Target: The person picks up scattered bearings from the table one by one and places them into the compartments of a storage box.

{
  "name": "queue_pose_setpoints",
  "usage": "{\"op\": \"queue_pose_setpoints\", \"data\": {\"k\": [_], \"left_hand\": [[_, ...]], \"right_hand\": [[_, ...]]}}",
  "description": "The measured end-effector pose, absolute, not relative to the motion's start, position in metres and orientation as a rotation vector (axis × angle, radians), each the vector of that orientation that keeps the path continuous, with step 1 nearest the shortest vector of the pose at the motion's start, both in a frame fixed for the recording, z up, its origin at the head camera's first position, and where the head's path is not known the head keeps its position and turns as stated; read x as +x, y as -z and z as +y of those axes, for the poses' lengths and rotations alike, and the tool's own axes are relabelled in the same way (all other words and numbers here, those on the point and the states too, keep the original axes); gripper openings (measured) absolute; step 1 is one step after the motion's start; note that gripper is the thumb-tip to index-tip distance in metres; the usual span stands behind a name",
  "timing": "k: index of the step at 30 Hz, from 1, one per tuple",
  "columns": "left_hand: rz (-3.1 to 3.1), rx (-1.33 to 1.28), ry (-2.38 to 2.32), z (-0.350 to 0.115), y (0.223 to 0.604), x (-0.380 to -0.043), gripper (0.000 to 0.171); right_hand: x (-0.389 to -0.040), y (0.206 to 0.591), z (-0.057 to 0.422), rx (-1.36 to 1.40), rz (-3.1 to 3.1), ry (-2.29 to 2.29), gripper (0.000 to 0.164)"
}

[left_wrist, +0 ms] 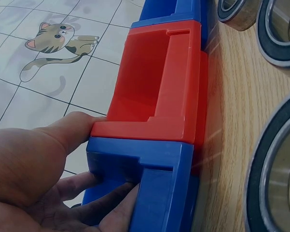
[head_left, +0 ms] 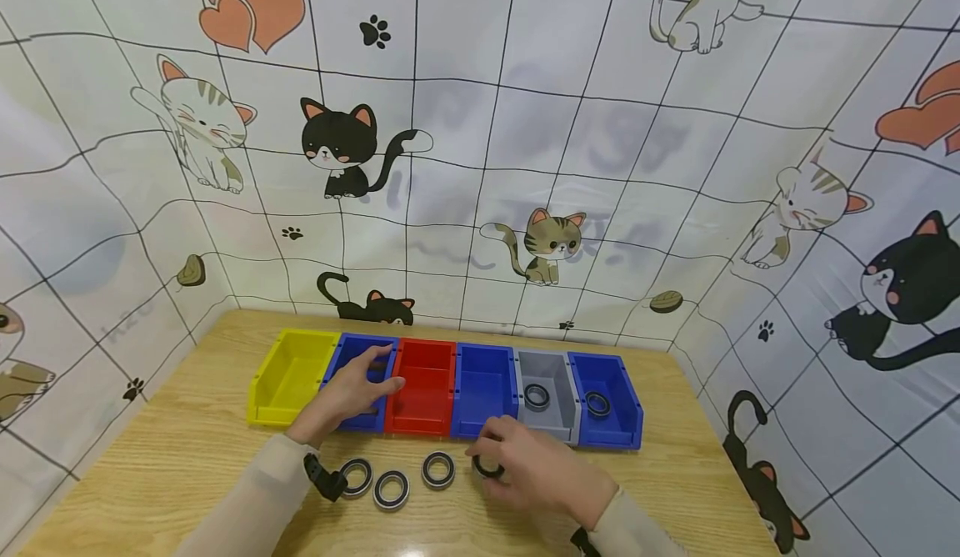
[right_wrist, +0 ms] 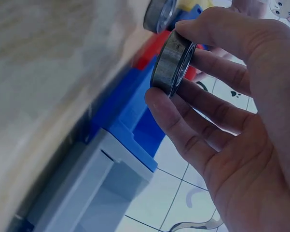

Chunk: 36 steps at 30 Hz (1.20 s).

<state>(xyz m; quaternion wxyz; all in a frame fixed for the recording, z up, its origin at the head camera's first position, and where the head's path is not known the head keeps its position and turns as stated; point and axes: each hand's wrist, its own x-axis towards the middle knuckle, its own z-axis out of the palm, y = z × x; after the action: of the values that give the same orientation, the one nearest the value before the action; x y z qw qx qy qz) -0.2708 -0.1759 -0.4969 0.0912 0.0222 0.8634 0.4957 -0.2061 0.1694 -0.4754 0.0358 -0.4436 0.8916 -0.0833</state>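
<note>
My right hand [head_left: 532, 469] pinches a ball bearing [right_wrist: 168, 63] between thumb and fingertips. In the right wrist view the bearing stands on edge in the grip, close in front of the bins. My left hand [head_left: 351, 390] is over the second bin from the left, a blue bin [left_wrist: 157, 193]. Its fingers reach into that bin, and its thumb lies by the edge of the red bin [head_left: 423, 386]. The left fingers look loose, and I see nothing held in them. Dark shapes in the blue bin are partly hidden by the hand.
Three bearings lie on the wooden table [head_left: 172, 457], including one [head_left: 426, 470] in front of the red bin. A yellow bin [head_left: 296, 373] ends the row at left. The grey bin [head_left: 551, 365] and right-hand blue bin [head_left: 622, 424] each hold a bearing. Cat-print sheeting [head_left: 465, 148] surrounds the table.
</note>
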Motion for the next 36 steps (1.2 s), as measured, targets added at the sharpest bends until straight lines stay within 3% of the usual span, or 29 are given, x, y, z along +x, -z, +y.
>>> {"op": "queue_pose_setpoints", "data": {"k": [16, 36], "left_hand": [[2.579, 0.057, -1.456, -0.176, 0.500, -0.273, 0.084], [2.581, 0.054, -1.451, -0.177, 0.499, -0.273, 0.083]], "right_hand": [[-0.249, 0.458, 0.166, -1.451, 2.824, 0.266, 0.036], [-0.303, 0.465, 0.146, -1.237, 2.820, 0.105, 0.040]]}}
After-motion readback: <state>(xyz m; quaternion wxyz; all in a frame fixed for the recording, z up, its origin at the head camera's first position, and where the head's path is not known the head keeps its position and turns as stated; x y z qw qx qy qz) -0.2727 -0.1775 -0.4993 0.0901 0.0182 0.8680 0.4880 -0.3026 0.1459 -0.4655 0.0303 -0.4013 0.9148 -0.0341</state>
